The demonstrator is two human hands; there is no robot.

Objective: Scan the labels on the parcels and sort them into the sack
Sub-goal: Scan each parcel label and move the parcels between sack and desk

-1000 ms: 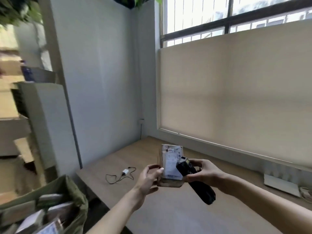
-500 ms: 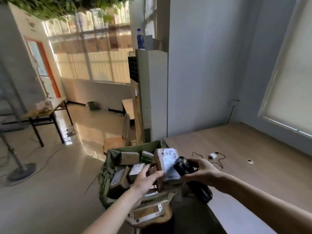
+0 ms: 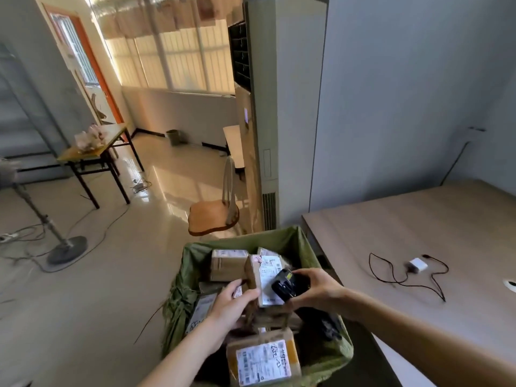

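My left hand (image 3: 233, 303) grips a small cardboard parcel (image 3: 264, 277) by its left side, its white label facing me. My right hand (image 3: 319, 287) holds a black handheld scanner (image 3: 287, 283) pressed against the right side of that label. Both hands hover directly over the open green sack (image 3: 296, 241), which stands on the floor left of the wooden table (image 3: 418, 219). Several labelled cardboard parcels lie in the sack, among them one brown box at the back (image 3: 227, 262) and one with a large white label at the front (image 3: 264, 360).
A white charger with a black cable (image 3: 416, 265) lies on the table to the right. A wooden chair (image 3: 215, 216) and a tall white air conditioner (image 3: 268, 121) stand behind the sack. A fan stand (image 3: 65, 248) and a small table (image 3: 95, 152) are at the left.
My view has swung left and down from the table and window to the sack. Both hands have carried the parcel and scanner from above the table to over the sack.
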